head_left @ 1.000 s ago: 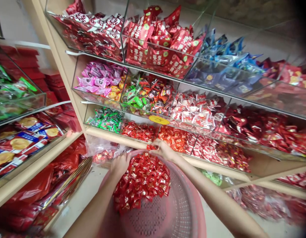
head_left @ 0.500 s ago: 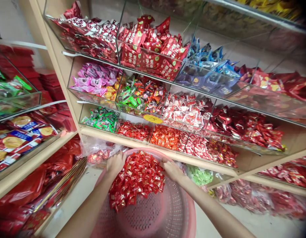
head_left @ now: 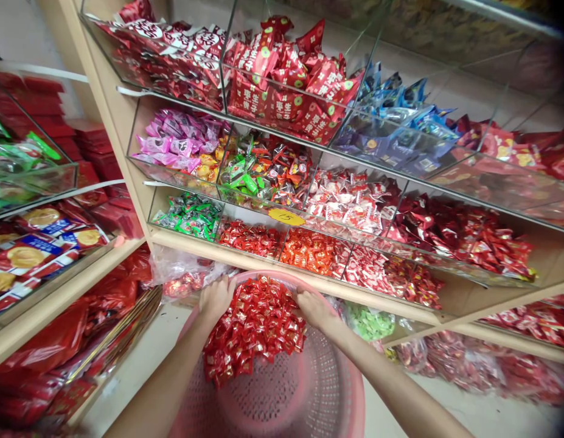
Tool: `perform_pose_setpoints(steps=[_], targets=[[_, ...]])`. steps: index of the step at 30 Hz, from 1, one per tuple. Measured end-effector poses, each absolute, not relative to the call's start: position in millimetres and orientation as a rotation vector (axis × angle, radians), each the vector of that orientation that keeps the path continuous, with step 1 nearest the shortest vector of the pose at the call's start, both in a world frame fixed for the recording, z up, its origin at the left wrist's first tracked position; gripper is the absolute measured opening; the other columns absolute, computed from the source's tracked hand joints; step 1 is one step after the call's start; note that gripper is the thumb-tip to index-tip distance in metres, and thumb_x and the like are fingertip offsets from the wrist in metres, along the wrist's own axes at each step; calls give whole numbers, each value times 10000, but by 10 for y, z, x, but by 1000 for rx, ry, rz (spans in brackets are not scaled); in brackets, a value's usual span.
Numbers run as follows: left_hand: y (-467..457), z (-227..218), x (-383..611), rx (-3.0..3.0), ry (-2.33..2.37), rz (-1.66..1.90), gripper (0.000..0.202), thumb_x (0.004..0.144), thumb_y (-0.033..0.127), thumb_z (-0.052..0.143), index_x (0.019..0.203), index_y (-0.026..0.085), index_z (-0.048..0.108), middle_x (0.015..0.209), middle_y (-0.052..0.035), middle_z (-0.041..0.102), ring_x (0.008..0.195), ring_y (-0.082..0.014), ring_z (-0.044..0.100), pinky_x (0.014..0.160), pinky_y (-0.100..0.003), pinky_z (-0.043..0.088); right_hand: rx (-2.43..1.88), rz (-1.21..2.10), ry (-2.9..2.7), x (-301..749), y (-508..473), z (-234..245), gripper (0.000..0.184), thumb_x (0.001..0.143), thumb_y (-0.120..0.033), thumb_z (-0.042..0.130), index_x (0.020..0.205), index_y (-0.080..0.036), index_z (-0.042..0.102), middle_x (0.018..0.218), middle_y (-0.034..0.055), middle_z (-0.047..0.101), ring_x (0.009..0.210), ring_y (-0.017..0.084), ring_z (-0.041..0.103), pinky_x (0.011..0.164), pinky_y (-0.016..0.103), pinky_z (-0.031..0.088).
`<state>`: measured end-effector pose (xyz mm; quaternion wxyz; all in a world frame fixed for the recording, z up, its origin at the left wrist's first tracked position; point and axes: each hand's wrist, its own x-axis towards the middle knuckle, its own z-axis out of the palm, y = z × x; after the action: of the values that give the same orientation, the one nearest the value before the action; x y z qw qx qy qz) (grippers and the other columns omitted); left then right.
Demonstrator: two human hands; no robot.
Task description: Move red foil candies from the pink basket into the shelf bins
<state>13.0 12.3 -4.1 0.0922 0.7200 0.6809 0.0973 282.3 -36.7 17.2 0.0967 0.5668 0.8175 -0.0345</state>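
Shelving: wooden shelves (head_left: 109, 115) rise beyond the pink basket (head_left: 357, 389), with clear bins full of wrapped sweets.
Yellow tag: an oval tag (head_left: 286, 216) marked 15, above the basket's far rim.
Lowest bins: orange-wrapped sweets (head_left: 309, 250) just past the basket, green-wrapped sweets (head_left: 190, 216) beyond it to the left.
Basket: round and perforated, standing near the lowest shelf edge, its base partly bare on the near side.
Red candies: a heap of shiny red-wrapped candies (head_left: 257, 322) inside the basket, against its far and left wall.
Left hand: the left hand (head_left: 216, 299) is clasped over the basket's far-left rim.
Right hand: the right hand (head_left: 316, 308) is curled round its far-right rim, fingertips beside the candies.
Nearby: green packets (head_left: 370, 320) right of the basket; red packaging (head_left: 44, 334) well to its left.
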Motion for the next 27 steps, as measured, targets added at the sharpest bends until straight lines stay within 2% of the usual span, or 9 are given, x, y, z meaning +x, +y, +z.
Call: perform_pose_setpoints(steps=[6, 13, 19, 27], targets=[[121, -32, 124, 2097, 2008, 276, 589, 872, 493, 115, 1028, 170, 581, 907, -121, 675, 812, -251, 632, 714, -349, 438, 1746, -158, 2528, 2885, -386, 135, 176, 792, -224, 576, 951, -155, 551, 994, 89, 571, 880, 178, 540, 792, 289, 409], [125, -30, 129, 2127, 2001, 299, 582, 872, 496, 115, 1009, 176, 580, 912, -114, 675, 797, -260, 635, 698, -362, 443, 2010, -214, 2449, 2974, -290, 456, 160, 808, -315, 557, 857, -163, 562, 886, 62, 556, 788, 157, 531, 674, 243, 357], [125, -35, 127, 2135, 2008, 296, 573, 875, 497, 120, 988, 180, 583, 910, -104, 676, 797, -248, 637, 700, -345, 448, 2027, -224, 2367, 2887, -218, 509, 182, 783, -328, 597, 834, -156, 568, 903, 74, 569, 832, 166, 542, 689, 236, 346], [120, -37, 132, 2145, 2028, 287, 552, 879, 482, 141, 1020, 172, 575, 928, -114, 674, 804, -245, 639, 703, -346, 449, 2009, -99, 2307, 2649, -78, 319, 219, 830, -340, 539, 939, -150, 536, 989, 107, 564, 848, 188, 564, 711, 266, 377]])
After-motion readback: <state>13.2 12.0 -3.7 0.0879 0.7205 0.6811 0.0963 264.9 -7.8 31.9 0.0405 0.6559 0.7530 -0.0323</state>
